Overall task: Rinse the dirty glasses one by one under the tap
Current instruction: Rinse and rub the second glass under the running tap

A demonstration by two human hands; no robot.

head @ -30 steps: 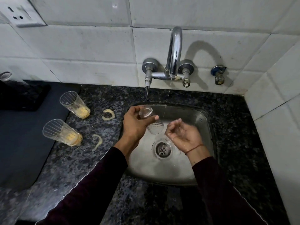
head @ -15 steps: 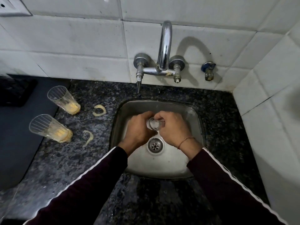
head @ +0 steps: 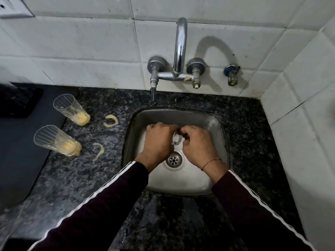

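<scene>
Both hands meet over the steel sink (head: pixel 215 122), gripping one clear glass (head: pixel 176 141) between them; only a small part of the glass shows between the knuckles. My left hand (head: pixel 157 142) wraps it from the left, my right hand (head: pixel 196 144) from the right. The chrome tap (head: pixel 179 49) rises on the tiled wall behind; no water stream can be made out. Two dirty ribbed glasses with yellow residue stand on the dark granite counter at left: one farther back (head: pixel 71 109), one nearer (head: pixel 56 141).
Two yellowish ring stains (head: pixel 110 121) (head: pixel 98 151) mark the counter beside the dirty glasses. A dark mat (head: pixel 16 153) covers the counter's left side. The drain (head: pixel 174 160) lies below the hands. A small valve (head: pixel 232 75) sits right of the tap. A tiled wall closes the right side.
One second ago only my left hand held the glass, with the right hand open beside it. The right hand then closed on the glass, and both hands hold it lower in the sink.
</scene>
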